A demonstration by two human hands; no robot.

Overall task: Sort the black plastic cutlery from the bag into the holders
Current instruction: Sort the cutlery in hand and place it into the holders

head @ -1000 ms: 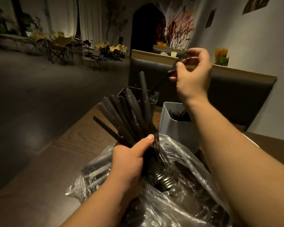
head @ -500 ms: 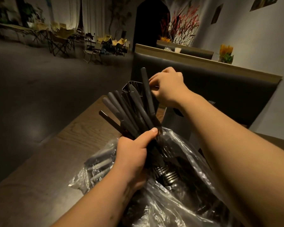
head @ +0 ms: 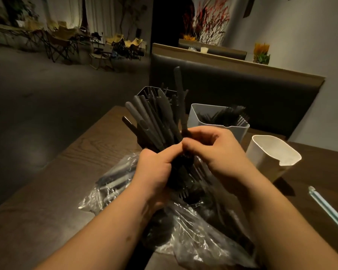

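Above the bag [head: 193, 240], the left hand [head: 154, 172] grips the fanned cutlery bundle [head: 154, 121] while the right hand [head: 213, 151], just beside it, pinches the near-upright tallest piece [head: 179, 90] low down.

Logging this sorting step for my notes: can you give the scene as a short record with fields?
left hand: grips bundle of black cutlery over the bag
right hand: pinches tall piece in the bundle
bag: clear plastic, on table, cutlery inside
dark holder: farthest, cutlery in it
grey holder: holds cutlery
white holder: nearest, looks empty
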